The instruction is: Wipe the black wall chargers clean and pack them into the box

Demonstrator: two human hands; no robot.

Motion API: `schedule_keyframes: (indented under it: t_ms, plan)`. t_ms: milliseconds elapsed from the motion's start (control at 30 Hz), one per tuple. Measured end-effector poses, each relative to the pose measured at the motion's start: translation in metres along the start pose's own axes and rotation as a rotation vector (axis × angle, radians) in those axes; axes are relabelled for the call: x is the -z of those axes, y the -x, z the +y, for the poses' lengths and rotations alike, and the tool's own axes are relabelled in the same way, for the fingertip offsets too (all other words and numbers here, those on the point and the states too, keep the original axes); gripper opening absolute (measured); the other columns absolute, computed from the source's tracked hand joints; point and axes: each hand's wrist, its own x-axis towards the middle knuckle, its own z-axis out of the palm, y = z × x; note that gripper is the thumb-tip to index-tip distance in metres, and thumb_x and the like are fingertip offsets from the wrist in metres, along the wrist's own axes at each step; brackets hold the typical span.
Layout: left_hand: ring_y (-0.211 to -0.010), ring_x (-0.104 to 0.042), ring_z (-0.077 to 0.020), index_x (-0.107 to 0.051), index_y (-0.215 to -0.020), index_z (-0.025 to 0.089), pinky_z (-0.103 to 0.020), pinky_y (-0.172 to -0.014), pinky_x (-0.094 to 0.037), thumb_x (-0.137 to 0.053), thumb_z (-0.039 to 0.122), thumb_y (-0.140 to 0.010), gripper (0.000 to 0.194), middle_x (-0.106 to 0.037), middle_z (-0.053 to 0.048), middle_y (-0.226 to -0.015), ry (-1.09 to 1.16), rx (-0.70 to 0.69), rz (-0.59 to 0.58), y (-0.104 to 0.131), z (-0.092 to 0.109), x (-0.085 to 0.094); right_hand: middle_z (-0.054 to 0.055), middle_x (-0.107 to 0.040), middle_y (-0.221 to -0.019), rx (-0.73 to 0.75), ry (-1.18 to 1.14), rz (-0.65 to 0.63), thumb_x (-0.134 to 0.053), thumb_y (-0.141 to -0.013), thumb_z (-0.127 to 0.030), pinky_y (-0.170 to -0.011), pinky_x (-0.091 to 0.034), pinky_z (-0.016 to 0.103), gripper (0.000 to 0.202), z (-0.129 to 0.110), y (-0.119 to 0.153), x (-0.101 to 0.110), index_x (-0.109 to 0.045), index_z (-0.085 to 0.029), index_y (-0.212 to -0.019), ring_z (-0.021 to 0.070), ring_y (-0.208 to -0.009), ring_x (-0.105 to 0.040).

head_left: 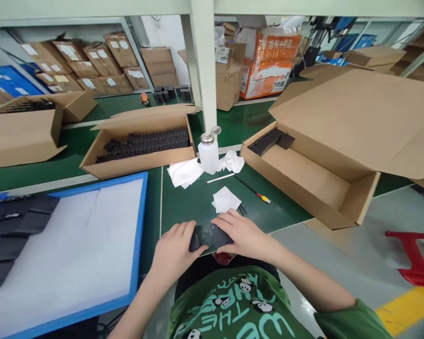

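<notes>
Near the front edge of the green table, my left hand (175, 247) is closed on the left end of a dark flat part (195, 239). My right hand (242, 234) grips a dark part (219, 237) just to its right. Whether these are two pieces or one joined piece is unclear. White square wipes (226, 199) lie just beyond my hands. Farther back are a white pump bottle (208, 155), crumpled tissues (185, 173), a thin white stick (221, 178) and a black cable with a yellow-red plug (265, 198).
An open carton (314, 176) at the right holds a few black parts. Another carton (141, 162) at the back left holds rows of them. A blue-rimmed tray (140, 226) with black parts sits left. A pale post (205, 70) rises behind the bottle.
</notes>
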Motion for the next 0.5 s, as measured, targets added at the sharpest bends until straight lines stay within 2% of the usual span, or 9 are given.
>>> schedule_keyframes:
  t_ms: [67,133,233,300,367,500]
  plan:
    - [-0.104,-0.07,-0.0383,-0.063,-0.117,0.019,-0.049,-0.083,-0.059,-0.077,0.044,-0.079,0.048,-0.073,-0.015,-0.114,0.008,0.016,-0.032,0.001,0.001,0.001,0.02,-0.049,-0.146,-0.079,0.032,0.082,-0.085,-0.072,-0.054,-0.099,-0.052,0.058,0.098,-0.007,0.005,-0.011,-0.038,-0.021,-0.151,0.0405,-0.127,-0.048]
    - [-0.122,-0.062,-0.0378,-0.054,-0.134,0.022,-0.052,-0.097,-0.054,-0.08,0.049,-0.077,0.068,-0.066,-0.015,-0.133,0.068,0.046,-0.052,0.007,-0.003,0.009,0.024,-0.042,-0.15,-0.188,0.095,0.2,-0.079,-0.072,-0.067,-0.094,-0.053,0.062,0.116,-0.015,0.013,-0.021,-0.019,-0.021,-0.159,0.0455,-0.128,-0.047]
    - [-0.136,-0.051,-0.0363,-0.038,-0.149,0.027,-0.054,-0.109,-0.046,-0.078,0.054,-0.079,0.086,-0.051,-0.014,-0.15,0.231,0.147,-0.076,0.021,-0.013,0.02,0.025,-0.052,-0.138,-0.28,0.18,0.327,-0.064,-0.082,-0.074,-0.075,-0.06,0.052,0.113,-0.027,0.019,-0.032,-0.004,-0.02,-0.161,0.0437,-0.114,-0.057]
    - [-0.138,-0.049,-0.0358,-0.036,-0.151,0.029,-0.053,-0.11,-0.045,-0.077,0.055,-0.079,0.086,-0.049,-0.014,-0.152,0.33,0.221,-0.121,0.028,-0.018,0.022,0.025,-0.057,-0.129,-0.305,0.23,0.363,-0.057,-0.087,-0.072,-0.064,-0.059,0.044,0.103,-0.034,0.016,-0.036,-0.005,-0.02,-0.16,0.041,-0.105,-0.06]
    - [-0.138,-0.049,-0.0353,-0.039,-0.149,0.029,-0.053,-0.111,-0.045,-0.078,0.053,-0.078,0.084,-0.05,-0.013,-0.151,0.41,0.26,-0.166,0.031,-0.022,0.018,0.024,-0.059,-0.124,-0.321,0.287,0.371,-0.056,-0.09,-0.068,-0.054,-0.054,0.039,0.094,-0.037,0.011,-0.041,-0.014,-0.019,-0.159,0.0392,-0.1,-0.061]
    - [-0.135,-0.053,-0.0325,-0.048,-0.143,0.028,-0.05,-0.112,-0.045,-0.079,0.049,-0.078,0.075,-0.057,-0.011,-0.145,0.481,0.26,-0.153,0.027,-0.024,0.005,0.021,-0.061,-0.119,-0.344,0.312,0.333,-0.057,-0.092,-0.043,-0.051,-0.052,0.037,0.063,-0.04,0.003,-0.048,-0.038,-0.016,-0.146,0.0376,-0.099,-0.06]
